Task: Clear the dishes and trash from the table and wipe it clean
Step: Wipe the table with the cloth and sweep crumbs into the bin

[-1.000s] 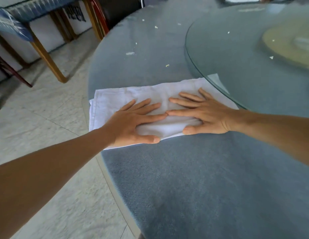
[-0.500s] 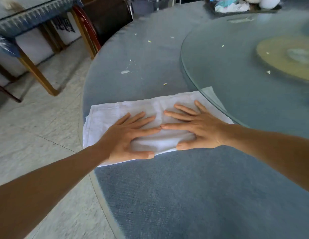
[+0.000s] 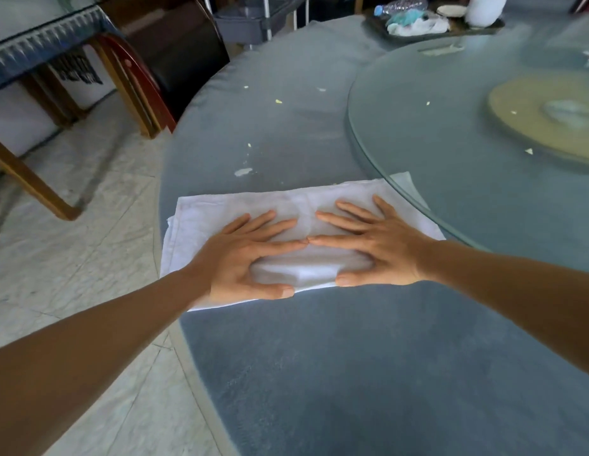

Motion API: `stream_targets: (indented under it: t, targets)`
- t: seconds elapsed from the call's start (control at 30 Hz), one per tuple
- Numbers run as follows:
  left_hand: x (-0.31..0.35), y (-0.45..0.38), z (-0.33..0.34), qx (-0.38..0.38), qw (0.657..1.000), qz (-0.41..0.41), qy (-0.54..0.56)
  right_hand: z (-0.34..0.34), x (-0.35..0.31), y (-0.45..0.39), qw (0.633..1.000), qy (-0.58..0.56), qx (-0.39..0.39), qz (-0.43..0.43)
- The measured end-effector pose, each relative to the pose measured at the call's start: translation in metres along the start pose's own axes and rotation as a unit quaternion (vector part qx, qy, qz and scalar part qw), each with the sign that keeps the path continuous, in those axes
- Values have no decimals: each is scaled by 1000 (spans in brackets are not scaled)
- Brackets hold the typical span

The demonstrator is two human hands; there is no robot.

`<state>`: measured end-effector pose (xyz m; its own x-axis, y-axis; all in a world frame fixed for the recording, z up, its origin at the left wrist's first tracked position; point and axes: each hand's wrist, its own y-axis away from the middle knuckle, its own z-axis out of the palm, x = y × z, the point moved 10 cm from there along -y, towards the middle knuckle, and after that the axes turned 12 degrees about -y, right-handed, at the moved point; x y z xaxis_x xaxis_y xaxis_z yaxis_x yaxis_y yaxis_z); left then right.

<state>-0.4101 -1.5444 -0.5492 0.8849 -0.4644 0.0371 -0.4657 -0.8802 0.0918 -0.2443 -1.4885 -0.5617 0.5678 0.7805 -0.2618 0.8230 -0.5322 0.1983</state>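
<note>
Two flat hands, left hand and right hand, fingers spread, gripping nothing, press white cloth at frame centre for wide wiping; crumbs above, tray upper right, contents blurry.

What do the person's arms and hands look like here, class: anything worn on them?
Both forearms are bare as far as the head view shows: no sleeves in sight. The left hand and right hand wear no gloves, and no rings, watch or bracelets are visible. The fingernails look short and unpainted.
</note>
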Motion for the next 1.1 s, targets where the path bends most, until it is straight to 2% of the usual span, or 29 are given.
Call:
stream_targets:
  t: [0.4, 0.87, 1.1]
  targets:
    - [-110, -57, -7, -21, 998, 65, -9, -24, 26, -95, 997, -14, 7, 80]
    - [-175, -115, -14, -5, 991, 135, -3, -45, 58, -152, 992, -25, 26, 117]
    - [-233, -170, -21, -1, 989, 145, -2, -68, 99, -208, 987, -39, 39, 149]
